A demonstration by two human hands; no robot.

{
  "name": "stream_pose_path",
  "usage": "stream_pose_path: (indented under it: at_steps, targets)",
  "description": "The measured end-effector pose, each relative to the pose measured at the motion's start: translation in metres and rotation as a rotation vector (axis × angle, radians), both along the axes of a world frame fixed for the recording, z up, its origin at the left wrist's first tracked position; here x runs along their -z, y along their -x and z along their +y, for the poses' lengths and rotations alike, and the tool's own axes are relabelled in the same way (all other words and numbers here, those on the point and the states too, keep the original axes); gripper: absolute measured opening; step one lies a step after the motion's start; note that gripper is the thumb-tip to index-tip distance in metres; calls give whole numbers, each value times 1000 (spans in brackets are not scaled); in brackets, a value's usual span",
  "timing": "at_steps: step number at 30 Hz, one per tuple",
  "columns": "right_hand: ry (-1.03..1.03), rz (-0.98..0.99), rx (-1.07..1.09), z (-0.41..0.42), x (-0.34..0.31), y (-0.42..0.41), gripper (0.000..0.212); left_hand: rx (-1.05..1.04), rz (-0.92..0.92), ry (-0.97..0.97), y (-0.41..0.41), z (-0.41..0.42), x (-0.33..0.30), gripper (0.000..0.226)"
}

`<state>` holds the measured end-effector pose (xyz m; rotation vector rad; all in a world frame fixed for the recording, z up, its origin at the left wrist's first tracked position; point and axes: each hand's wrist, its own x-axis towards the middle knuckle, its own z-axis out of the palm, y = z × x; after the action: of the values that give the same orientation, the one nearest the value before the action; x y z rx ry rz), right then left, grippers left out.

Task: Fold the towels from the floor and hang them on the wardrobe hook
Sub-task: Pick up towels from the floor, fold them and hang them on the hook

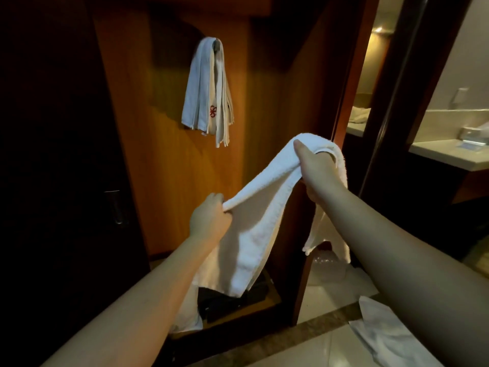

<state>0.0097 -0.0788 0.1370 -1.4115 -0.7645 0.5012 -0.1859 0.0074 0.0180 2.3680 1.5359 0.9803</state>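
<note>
No readable writing shows anywhere; the only mark is a red flower-like emblem (pixel 213 111) stitched near the lower end of the hung towel (pixel 203 88), which is folded into a narrow strip and draped over the hook (pixel 217 44) on the wooden wardrobe panel (pixel 164 144), its long axis straight up and down with both ends hanging free. In front of the panel a person holds a second white towel (pixel 264 207) in the air between both hands, clear of the floor. Its folded top edge runs on a slant, low at the left and rising to the upper right, while the rest of the cloth hangs down in layered folds. The left hand (pixel 210 217) grips the lower end, fingers curled tight around a bunched corner. The right hand (pixel 316 165) holds the higher end, the cloth draped over it and the thumb pressed on top; its fingers are hidden under the towel. A loose end hangs below the right wrist. On the tiled floor (pixel 325 348) at lower right lies a crumpled white cloth (pixel 383 332). At far right a pale counter (pixel 449 154) stands in the next room.
</note>
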Motion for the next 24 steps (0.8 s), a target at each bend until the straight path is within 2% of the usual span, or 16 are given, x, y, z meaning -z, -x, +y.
stream_pose_path:
  at_steps: [3, 7, 10, 13, 18, 22, 24]
  targets:
    - [14, 54, 23, 2, 3, -12, 77, -59, -51, 75, 17, 11, 21, 23]
    - [30, 103, 50, 4, 11, -27, 74, -94, -117, -4, 34, 21, 18, 24]
    - [9, 207, 93, 6, 12, -30, 74, -106, -51, -63, 44, 26, 11, 19]
    - [-60, 356, 84, 7, 9, -31, 62, -131, 27, -48, 60, 32, 8, 12]
    - [-198, 613, -5, 8, 9, -39, 44, -189, -72, -7, 89, 43, 4, 13]
    - [-215, 665, -21, 11, 11, -41, 40, -137, 31, -48, 98, 41, -11, 16]
    - [-223, 705, -3, 13, 10, -43, 40, -98, -50, -48, 104, 40, -28, 12]
